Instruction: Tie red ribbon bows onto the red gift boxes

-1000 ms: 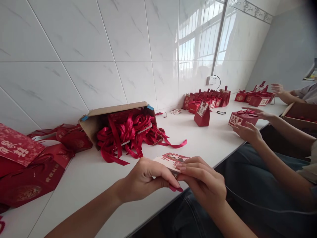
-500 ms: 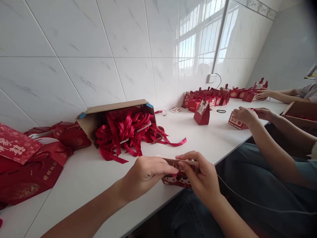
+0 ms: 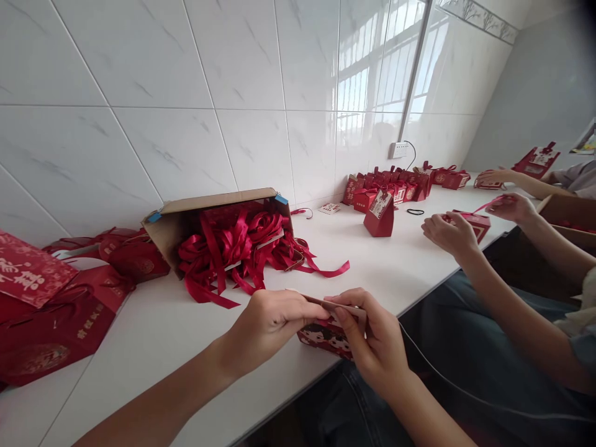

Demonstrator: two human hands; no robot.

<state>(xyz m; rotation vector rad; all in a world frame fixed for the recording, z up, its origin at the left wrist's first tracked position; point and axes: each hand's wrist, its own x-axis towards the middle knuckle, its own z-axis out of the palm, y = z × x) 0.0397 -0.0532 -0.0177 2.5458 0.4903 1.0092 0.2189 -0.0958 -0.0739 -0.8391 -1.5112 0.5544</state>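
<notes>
A small red printed gift box [image 3: 326, 339] is held just above the front edge of the white table. My right hand [image 3: 379, 344] grips its right side, the thumb on the near face by the top edge and the fingers behind. At the top left of the box, my left hand [image 3: 274, 326] is closed, its fingertips pinching at the upper edge. A bit of red shows at those fingertips, too small to make out. Behind my hands, a cardboard box [image 3: 218, 200] lies on its side, with red satin ribbons [image 3: 233, 242] spilling out of it.
Larger red gift boxes [image 3: 60, 329] crowd the left. A peaked red box [image 3: 379, 214] stands mid-table, a black band [image 3: 415, 212] beside it. Several finished boxes [image 3: 391, 186] line the wall. To the right, a co-worker's hands [image 3: 451, 233] handle a box and ribbon; another person sits beyond.
My hands and the gift box have shifted slightly left, with the fingers closer together at its top edge. The near co-worker's right hand has pulled a ribbon away from their box.
</notes>
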